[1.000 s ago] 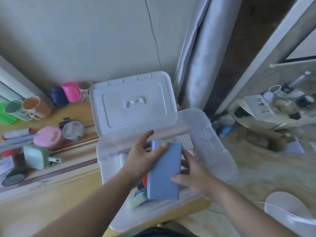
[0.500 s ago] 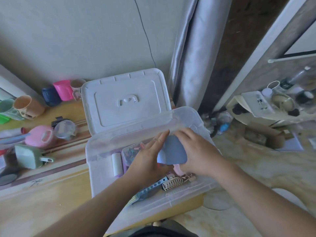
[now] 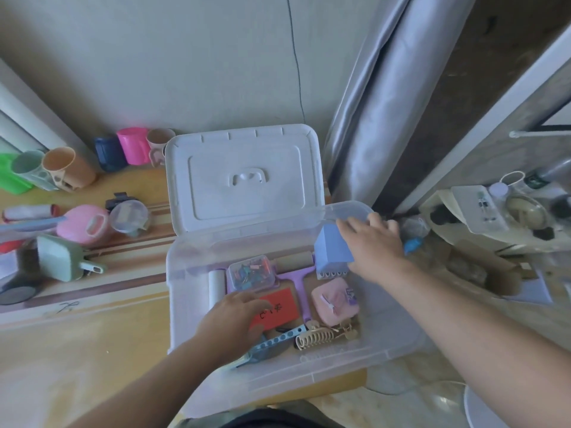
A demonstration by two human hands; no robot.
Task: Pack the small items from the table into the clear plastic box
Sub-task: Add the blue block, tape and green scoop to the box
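Note:
The clear plastic box (image 3: 398, 341) sits open at the table's right end. Inside lie a purple lint roller (image 3: 297, 274), a small case of coloured clips (image 3: 251, 272), a pink pouch (image 3: 335, 299), a beige hair claw (image 3: 315, 336), a blue perforated tool (image 3: 272, 342) and a red card (image 3: 279, 307). My right hand (image 3: 372, 247) holds a blue box-shaped item (image 3: 332, 250) upright against the box's far right corner. My left hand (image 3: 230, 316) rests on the red card's left end, fingers loosely bent.
The white lid (image 3: 244, 177) leans behind the box. Several cups (image 3: 68, 168), a pink container (image 3: 85, 223) and a green scoop (image 3: 61, 257) crowd the table's left side. A grey curtain (image 3: 370, 125) hangs right of the lid. A cluttered low surface (image 3: 482, 217) stands at right.
The blue item went from both hands over the box's middle to the far right corner, held by my right hand alone. My left hand dropped onto the red card.

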